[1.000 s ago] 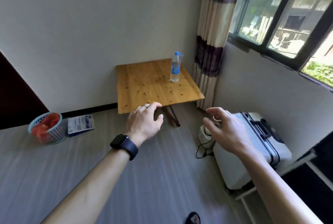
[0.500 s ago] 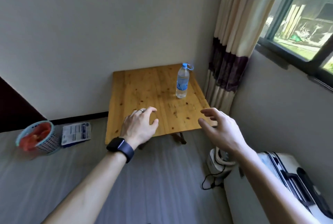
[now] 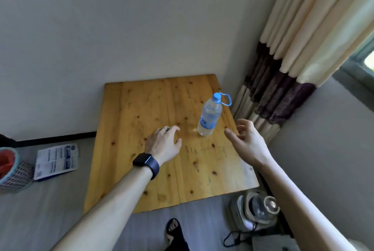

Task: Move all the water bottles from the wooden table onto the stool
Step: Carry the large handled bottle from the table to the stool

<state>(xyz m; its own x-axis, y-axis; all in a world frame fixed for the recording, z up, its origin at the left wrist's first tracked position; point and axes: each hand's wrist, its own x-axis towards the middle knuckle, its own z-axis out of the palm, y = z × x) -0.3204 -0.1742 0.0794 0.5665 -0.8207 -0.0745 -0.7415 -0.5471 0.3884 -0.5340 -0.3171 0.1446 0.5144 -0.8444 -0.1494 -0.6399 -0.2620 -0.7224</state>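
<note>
One bottle (image 3: 209, 117) stands upright on the wooden tabletop (image 3: 141, 109), toward the far right edge, near the curtain (image 3: 283, 81). It is clear, with a blue cap, a blue carry loop and a blue label.

The left hand (image 3: 165, 143) is above the tabletop, to the left of the bottle and apart from it. Its fingers are loosely spread and it holds nothing. A ring sits on one finger and a dark watch (image 3: 146, 162) on the wrist.

The right hand (image 3: 245, 141) is just right of the bottle, palm turned toward it, fingers curled and parted. It is empty and not touching the bottle.

On the floor to the left lie a booklet (image 3: 56, 160) and a basket (image 3: 11, 170). An appliance (image 3: 255, 210) with a cord stands on the floor below the tabletop's near right corner.
</note>
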